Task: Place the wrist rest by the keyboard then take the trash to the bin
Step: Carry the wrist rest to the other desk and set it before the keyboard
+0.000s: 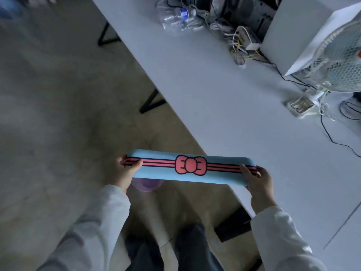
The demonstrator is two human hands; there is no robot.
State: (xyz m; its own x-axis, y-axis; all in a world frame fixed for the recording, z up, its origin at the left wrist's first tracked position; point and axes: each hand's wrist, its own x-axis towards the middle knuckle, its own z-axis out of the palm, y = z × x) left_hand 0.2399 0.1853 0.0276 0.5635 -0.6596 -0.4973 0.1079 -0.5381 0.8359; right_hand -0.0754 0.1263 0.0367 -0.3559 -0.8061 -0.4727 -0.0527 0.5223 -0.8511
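Note:
The wrist rest [156, 170] is a long light-blue pad with pink stripes and a pink bow in its middle. I hold it level in front of me, partly over the near edge of the white table [224, 98]. My left hand [128, 173] grips its left end and my right hand [257, 184] grips its right end. Crushed clear plastic bottles [175, 15] lie on the far part of the table. No keyboard and no bin are in view.
A white desk fan [340, 61] stands at the table's right edge beside a white box [304, 28]. Tangled cables and a small white device [246, 44] lie near it, and a power strip [300, 106]. Black table legs [152, 102] stand on the floor to the left.

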